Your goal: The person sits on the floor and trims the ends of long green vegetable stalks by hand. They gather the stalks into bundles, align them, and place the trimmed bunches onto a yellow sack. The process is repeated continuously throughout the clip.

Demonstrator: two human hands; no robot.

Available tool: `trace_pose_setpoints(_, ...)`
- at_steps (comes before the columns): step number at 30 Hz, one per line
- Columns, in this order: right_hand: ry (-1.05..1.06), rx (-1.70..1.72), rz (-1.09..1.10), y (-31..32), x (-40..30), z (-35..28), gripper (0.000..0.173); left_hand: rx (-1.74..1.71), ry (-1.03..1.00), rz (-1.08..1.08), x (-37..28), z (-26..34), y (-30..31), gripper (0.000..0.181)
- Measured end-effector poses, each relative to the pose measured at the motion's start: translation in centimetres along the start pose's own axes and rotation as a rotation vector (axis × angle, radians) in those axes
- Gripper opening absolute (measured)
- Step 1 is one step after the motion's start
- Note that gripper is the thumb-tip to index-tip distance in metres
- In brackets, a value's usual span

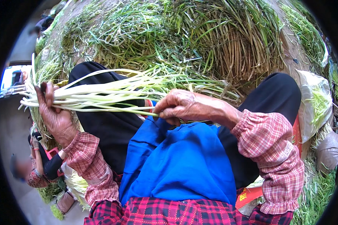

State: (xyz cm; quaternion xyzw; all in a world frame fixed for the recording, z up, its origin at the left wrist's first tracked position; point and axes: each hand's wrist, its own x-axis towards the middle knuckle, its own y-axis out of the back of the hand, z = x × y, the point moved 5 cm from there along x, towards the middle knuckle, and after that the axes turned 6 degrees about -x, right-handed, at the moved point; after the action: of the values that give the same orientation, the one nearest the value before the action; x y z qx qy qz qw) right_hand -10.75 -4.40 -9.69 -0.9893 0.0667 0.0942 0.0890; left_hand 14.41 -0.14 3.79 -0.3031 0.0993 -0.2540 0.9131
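My left hand [56,118] is closed around a bundle of pale, blanched-looking leafy stalks [101,94], near their white ends. The bundle lies sideways above my left knee, its yellow-green leaf ends spreading to the right. With thumb and fingers, my right hand [180,107] pinches the end of a greener stalk low in the bundle. Both forearms wear pink checked sleeve covers. Between my knees hangs a blue apron [183,160], just below the right hand.
Beyond my knees lies a large heap of green leafy stalks [129,36], with browner stems [236,56] packed at its right. A white plastic bag [317,104] with pale trimmed leaves is beside my right knee. Another person [42,166] sits at the left. A red printed sheet [249,195] lies at lower right.
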Motion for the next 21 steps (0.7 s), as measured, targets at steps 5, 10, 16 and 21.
trace_pose_setpoints(5, -0.086, -0.040, -0.081, -1.0, 0.0, 0.4, 0.022, -0.054, 0.022, -0.220, 1.3, 2.1, 2.5, 0.024)
trace_pose_setpoints(10, -0.085, -0.101, -0.155, -1.5, 0.2, 0.2, 0.019, -0.103, 0.068, -0.451, 1.1, 3.1, 3.2, 0.026)
trace_pose_setpoints(16, -0.229, -0.527, -0.078, 0.5, -0.5, 1.3, 0.018, -0.089, 0.031, -0.434, 2.3, 4.6, 5.2, 0.024)
trace_pose_setpoints(21, -0.252, -0.974, 0.468, 6.0, -2.2, -0.2, 0.024, -0.041, -0.093, -0.206, 1.8, 4.3, 5.3, 0.024)
